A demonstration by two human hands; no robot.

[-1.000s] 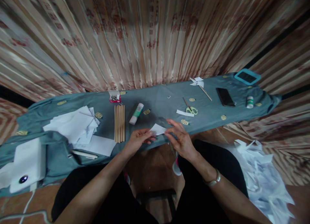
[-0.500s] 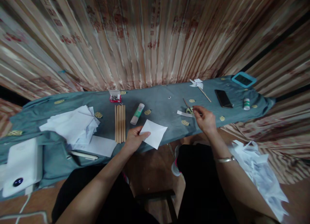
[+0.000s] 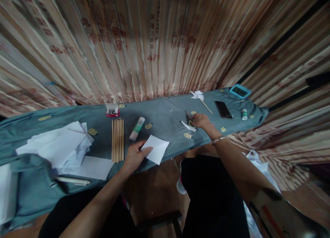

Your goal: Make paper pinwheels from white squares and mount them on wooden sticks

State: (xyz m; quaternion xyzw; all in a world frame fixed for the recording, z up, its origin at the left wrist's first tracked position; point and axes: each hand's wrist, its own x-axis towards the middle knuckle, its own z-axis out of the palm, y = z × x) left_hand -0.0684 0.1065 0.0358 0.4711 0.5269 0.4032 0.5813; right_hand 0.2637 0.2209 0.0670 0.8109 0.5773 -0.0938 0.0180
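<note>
My left hand (image 3: 135,156) pinches the left corner of a white square of paper (image 3: 157,150) over the table's front edge. To the right, my right hand (image 3: 201,121) has its fingers closed on the handles of a pair of scissors (image 3: 190,121), which lie on the cloth with the blades toward the back. The fingers cover part of the handles. Close beside the scissors is a narrow white paper strip (image 3: 188,126). A glue stick (image 3: 137,128) lies just behind my left hand, and a row of wooden sticks (image 3: 118,141) is to its left.
A paper pile (image 3: 62,142) and a pen (image 3: 73,180) lie at the left. Behind the sticks sits a small red box (image 3: 112,111) of metal bits. Toward the right are a paper pinwheel (image 3: 198,94), a phone (image 3: 223,110), a blue-framed device (image 3: 240,91) and another glue stick (image 3: 244,114).
My right hand has moved onto the scissors' handles and closed there. My left hand still holds the paper. The whole view has shifted to the right.
</note>
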